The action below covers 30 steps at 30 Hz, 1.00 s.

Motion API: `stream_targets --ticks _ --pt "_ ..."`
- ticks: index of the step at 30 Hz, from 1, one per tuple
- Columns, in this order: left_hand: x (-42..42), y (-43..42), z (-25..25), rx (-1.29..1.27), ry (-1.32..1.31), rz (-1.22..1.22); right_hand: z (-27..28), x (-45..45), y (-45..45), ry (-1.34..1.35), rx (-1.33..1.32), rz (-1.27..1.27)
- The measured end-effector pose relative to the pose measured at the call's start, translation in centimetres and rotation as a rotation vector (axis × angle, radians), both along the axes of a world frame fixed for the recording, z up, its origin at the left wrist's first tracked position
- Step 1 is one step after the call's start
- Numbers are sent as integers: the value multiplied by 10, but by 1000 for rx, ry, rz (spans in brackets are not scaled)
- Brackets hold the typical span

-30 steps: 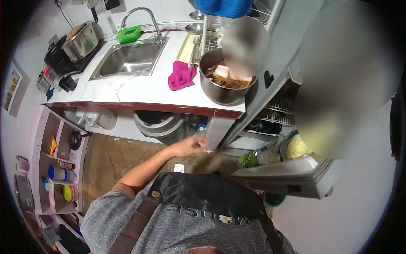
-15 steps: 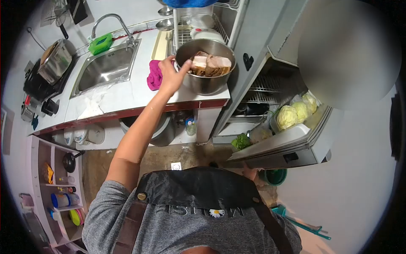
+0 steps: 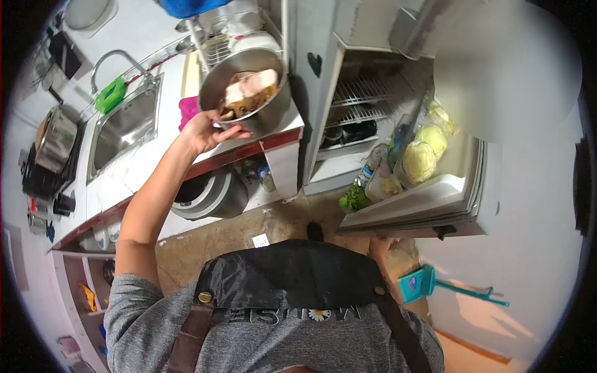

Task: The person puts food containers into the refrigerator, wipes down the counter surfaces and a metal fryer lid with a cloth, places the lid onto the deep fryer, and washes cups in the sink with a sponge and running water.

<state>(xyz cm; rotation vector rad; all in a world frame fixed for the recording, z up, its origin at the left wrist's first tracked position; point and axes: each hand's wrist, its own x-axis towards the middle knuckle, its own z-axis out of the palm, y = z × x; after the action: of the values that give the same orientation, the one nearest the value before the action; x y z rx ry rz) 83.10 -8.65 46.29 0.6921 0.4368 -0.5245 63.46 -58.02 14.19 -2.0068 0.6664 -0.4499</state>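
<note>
My left hand grips the near side of a large steel pot at the right end of the counter. Thick pieces of pale and browned meat are in the pot, which leans a little towards me. My right hand is at the lower edge of the open fridge door; its fingers are mostly hidden by the door. Beside the pot, a magenta cloth is partly covered by it.
Inside the fridge are wire shelves. Its door holds cabbages and leafy greens. A sink is at the left of the counter, with a grey bin beneath. A teal dustpan lies at the right.
My left hand has risen from low in front of the counter to the pot's rim. The pot now leans more towards me. The view has swung to the right.
</note>
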Motion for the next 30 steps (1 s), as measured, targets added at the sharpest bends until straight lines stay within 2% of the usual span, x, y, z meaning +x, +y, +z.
stream_targets --ticks 2,4,6,8,9,10,12,14,16,17,19,20,22,23,24,25,26,28,29,30 --pt "-13 -4 0 -51 8 14 9 -8 -13 118 -97 -34" --pt "-26 -18 2 19 0 105 25 -17 -20 240 -193 -51" --pt "-39 -31 1 100 -78 142 40 -18 -22 212 -134 -121" --pt "-49 -48 7 200 -36 200 5 -20 -55 191 -20 -99" --pt "-52 -48 -1 120 -46 168 -12 -25 -70 171 91 -75" --pt "-54 -51 -7 221 -88 175 -17 -28 -77 166 102 -78" --pt "-60 -68 -4 187 -60 163 -23 -33 -86 150 48 -143" --pt "-51 -82 -6 104 -41 117 16 -14 -39 140 200 -239" --pt "-47 -98 -11 191 48 174 20 2 -10 462 302 204" --pt "-48 -102 -14 72 25 101 21 14 0 611 346 431" --pt "-48 -117 -17 165 -60 73 26 65 25 811 488 812" --pt "-48 -120 -22 184 -61 45 56 92 42 663 670 819" --pt "-49 -145 -20 441 -50 159 118 148 77 383 1080 846" --pt "-51 -156 -20 467 -61 101 139 163 89 211 1293 857" --pt "-52 -161 -22 494 -71 43 147 177 98 30 1502 858" --pt "-51 -158 -26 551 -61 -177 144 191 103 12 1658 818" --pt "-51 -169 -42 493 -44 -117 141 201 105 -9 1813 772" --pt "-50 -195 -54 508 -97 -115 127 200 87 15 1858 749" --pt "-43 -209 -61 511 -85 -131 80 196 82 -109 1607 730" --pt "-36 -219 -73 518 -71 -149 77 190 72 -253 1457 782"
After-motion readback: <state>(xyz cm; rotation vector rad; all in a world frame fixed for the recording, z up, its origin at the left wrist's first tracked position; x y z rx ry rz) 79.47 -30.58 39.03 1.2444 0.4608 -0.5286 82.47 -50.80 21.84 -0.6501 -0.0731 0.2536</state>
